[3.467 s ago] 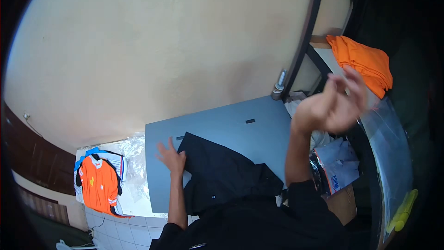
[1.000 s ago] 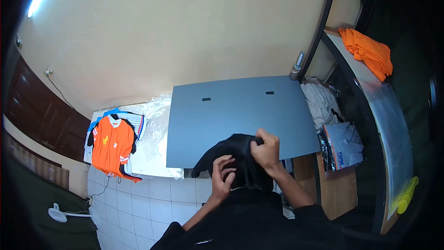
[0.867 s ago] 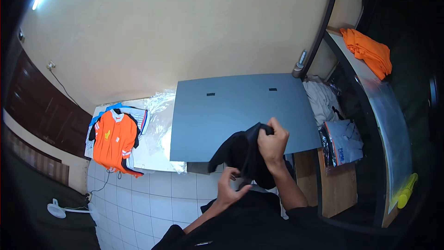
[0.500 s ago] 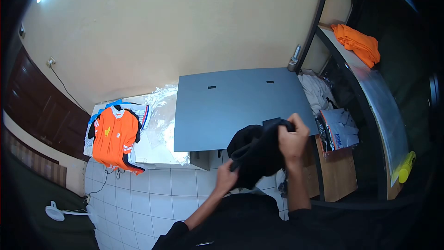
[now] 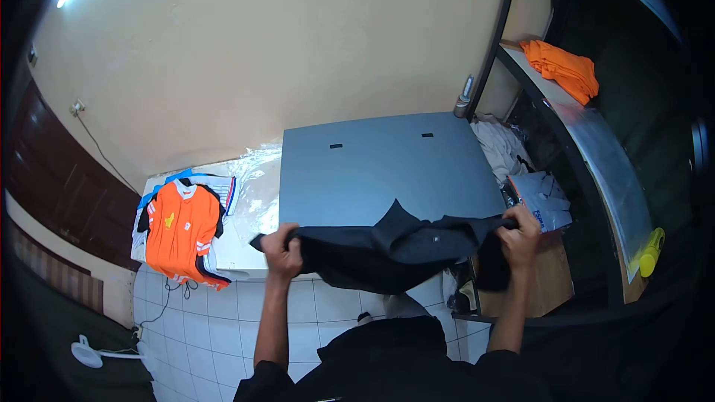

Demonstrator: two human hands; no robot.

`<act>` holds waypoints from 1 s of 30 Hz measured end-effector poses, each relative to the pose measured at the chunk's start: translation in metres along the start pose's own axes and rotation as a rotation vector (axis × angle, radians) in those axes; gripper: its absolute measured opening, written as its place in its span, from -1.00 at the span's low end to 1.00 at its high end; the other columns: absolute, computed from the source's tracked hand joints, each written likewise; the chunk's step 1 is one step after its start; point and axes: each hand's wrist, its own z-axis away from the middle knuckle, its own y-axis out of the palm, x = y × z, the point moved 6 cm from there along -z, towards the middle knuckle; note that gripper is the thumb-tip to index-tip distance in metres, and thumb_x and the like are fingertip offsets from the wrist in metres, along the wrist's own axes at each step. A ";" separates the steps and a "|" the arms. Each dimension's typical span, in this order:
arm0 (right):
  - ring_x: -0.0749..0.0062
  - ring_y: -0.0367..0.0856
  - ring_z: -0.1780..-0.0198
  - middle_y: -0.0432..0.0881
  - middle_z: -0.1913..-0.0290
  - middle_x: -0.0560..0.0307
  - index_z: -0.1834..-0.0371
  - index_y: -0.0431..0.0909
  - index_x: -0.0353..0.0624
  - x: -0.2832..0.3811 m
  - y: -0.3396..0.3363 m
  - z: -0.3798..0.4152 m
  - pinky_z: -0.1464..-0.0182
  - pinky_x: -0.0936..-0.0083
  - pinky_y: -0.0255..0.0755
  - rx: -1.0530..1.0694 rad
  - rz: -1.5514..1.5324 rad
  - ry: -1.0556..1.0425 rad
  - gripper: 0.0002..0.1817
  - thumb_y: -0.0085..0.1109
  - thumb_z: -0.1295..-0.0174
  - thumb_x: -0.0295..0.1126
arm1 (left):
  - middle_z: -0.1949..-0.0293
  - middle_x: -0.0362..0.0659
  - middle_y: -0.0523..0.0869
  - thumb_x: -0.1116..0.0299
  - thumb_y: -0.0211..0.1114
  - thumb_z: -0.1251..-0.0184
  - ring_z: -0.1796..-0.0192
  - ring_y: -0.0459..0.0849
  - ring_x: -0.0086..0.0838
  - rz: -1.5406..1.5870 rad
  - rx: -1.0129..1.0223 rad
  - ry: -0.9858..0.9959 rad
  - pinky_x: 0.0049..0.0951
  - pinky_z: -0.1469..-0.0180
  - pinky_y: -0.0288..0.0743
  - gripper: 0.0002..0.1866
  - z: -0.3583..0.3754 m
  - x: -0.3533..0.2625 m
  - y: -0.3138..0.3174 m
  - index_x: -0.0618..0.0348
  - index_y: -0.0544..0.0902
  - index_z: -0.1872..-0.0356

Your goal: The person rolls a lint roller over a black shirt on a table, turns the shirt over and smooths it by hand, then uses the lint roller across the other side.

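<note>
A black collared shirt [image 5: 357,257] is stretched sideways in the air between my two hands, over the front edge of the grey-blue table board [image 5: 372,171]. My left hand [image 5: 281,251] is closed around its left end. At its other end, my right hand [image 5: 519,237] grips the cloth, with a dark part hanging below the fist. The collar and a small light label show between the hands, right of the middle. Most of the shirt's lower part is bunched or hidden.
Left of the board, an orange jersey [image 5: 175,227] lies atop other shirts on a white table [image 5: 242,253]. On the right stand shelves with folded orange cloth [image 5: 562,71], a bagged garment [image 5: 540,201] and a yellow bottle [image 5: 652,251]. A spray can [image 5: 463,100] stands at the board's back corner.
The black shirt was bunched between my hands and is now spread wide. My left hand has moved left and up, my right hand to the right and slightly down.
</note>
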 end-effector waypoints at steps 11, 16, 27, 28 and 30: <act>0.63 0.45 0.44 0.47 0.64 0.07 0.57 0.57 -0.32 -0.067 0.024 -0.057 0.37 0.39 0.33 0.525 0.113 0.360 -0.48 0.81 -0.02 -0.21 | 0.55 -0.10 0.72 0.33 0.70 -0.22 0.51 0.62 -0.48 0.017 0.401 -0.399 -0.42 0.36 0.47 -0.72 -0.061 0.025 0.020 0.33 0.79 0.29; 0.59 0.45 0.42 0.55 0.57 0.19 0.52 0.59 -0.29 -0.112 0.079 -0.150 0.36 0.43 0.31 0.392 -0.155 0.224 -0.55 0.73 -0.12 -0.24 | 0.56 -0.18 0.63 0.25 0.70 -0.25 0.45 0.50 -0.55 0.048 0.398 -0.474 -0.42 0.34 0.38 -0.67 -0.123 0.084 0.047 0.34 0.80 0.29; -0.18 0.04 -0.80 0.21 -0.79 -0.06 -0.70 0.41 0.15 -0.251 0.312 -0.092 -0.72 -0.46 -0.09 0.516 0.391 0.369 -0.17 0.36 -0.44 0.19 | -0.68 0.16 0.35 -0.13 0.30 -0.59 -0.75 0.21 0.11 -0.611 0.493 -0.369 0.56 -0.64 -0.05 -0.37 -0.059 0.192 0.255 -0.35 0.52 -0.62; -0.16 -0.08 -0.83 0.12 -0.82 -0.02 -0.74 0.35 0.20 -0.262 0.311 -0.075 -0.71 -0.52 -0.23 0.579 0.419 0.423 -0.14 0.29 -0.45 0.26 | -0.72 0.15 0.27 -0.18 0.26 -0.60 -0.78 0.12 0.10 -0.621 0.511 -0.446 0.61 -0.64 -0.15 -0.35 -0.040 0.202 0.258 -0.40 0.49 -0.64; -0.11 -0.31 -0.89 -0.07 -0.90 0.06 -0.82 0.22 0.32 -0.286 0.308 -0.058 -0.71 -0.64 -0.50 0.688 0.472 0.528 -0.08 0.16 -0.48 0.38 | -0.79 0.14 0.12 -0.27 0.17 -0.62 -0.84 -0.05 0.09 -0.644 0.536 -0.584 0.71 -0.63 -0.34 -0.32 -0.023 0.228 0.259 -0.51 0.43 -0.69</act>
